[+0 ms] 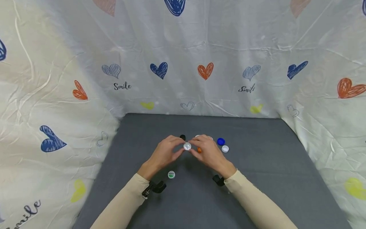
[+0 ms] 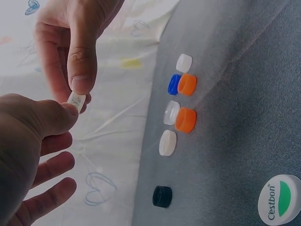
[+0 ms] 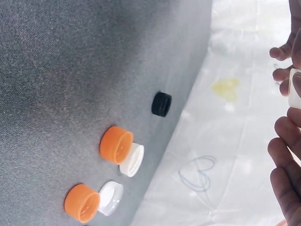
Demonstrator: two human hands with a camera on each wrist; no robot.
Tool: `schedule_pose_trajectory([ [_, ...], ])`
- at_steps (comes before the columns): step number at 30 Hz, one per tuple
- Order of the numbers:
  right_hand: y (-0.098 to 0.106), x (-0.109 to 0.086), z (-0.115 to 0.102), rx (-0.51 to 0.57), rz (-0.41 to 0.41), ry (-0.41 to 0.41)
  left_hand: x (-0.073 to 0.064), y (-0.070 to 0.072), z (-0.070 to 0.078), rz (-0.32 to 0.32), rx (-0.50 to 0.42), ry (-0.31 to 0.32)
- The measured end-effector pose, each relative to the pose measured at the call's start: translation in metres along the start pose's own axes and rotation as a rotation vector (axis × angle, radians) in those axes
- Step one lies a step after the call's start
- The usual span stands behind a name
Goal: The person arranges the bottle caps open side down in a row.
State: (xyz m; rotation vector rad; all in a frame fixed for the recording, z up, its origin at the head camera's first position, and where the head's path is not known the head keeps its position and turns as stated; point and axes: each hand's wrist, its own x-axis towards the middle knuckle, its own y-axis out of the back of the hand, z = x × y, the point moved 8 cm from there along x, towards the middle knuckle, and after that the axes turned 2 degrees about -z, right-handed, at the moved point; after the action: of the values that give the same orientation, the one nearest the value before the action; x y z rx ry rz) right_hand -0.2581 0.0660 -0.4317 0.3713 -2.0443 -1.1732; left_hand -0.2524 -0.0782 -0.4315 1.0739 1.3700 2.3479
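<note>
While a white cap with a green label (image 1: 171, 175) lay alone on the near, left part of the table (image 1: 257, 190), both hands met beyond it, a little farther off. The left hand (image 1: 164, 151) pinched a small white round piece (image 1: 187, 146), probably another cap, between thumb and forefinger, its other fingers spread apart. The right hand (image 1: 210, 151) gripped the same piece from the right, also by the fingertips. The piece hung between them, clear of the table; the marks on its side were too small to read.

The step in hand looked like handling or turning this piece with both hands. As a judgement, the next move called for one hand to ease off while the other held firm, since so small a thing could slip.

Farther away lay the other caps: a black cap (image 1: 182, 137) on the left, then a white cap (image 2: 168, 143), two orange caps (image 2: 185, 120) with a clear cap (image 2: 171, 113) on the far side of one, and on the right a blue cap (image 1: 220, 141) with a plain white cap (image 1: 225, 149) just nearer. Farthest of all hung a pale cloth (image 1: 186, 41) printed with hearts.
</note>
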Motion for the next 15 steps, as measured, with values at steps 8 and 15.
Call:
schedule_pose_trajectory([
  [8, 0.011, -0.005, -0.013, 0.029, 0.044, 0.064, -0.005, 0.011, 0.011, 0.047, -0.007, -0.073],
  [15, 0.017, -0.009, -0.019, 0.045, 0.058, 0.092, -0.007, 0.018, 0.020, 0.042, 0.007, -0.097],
])
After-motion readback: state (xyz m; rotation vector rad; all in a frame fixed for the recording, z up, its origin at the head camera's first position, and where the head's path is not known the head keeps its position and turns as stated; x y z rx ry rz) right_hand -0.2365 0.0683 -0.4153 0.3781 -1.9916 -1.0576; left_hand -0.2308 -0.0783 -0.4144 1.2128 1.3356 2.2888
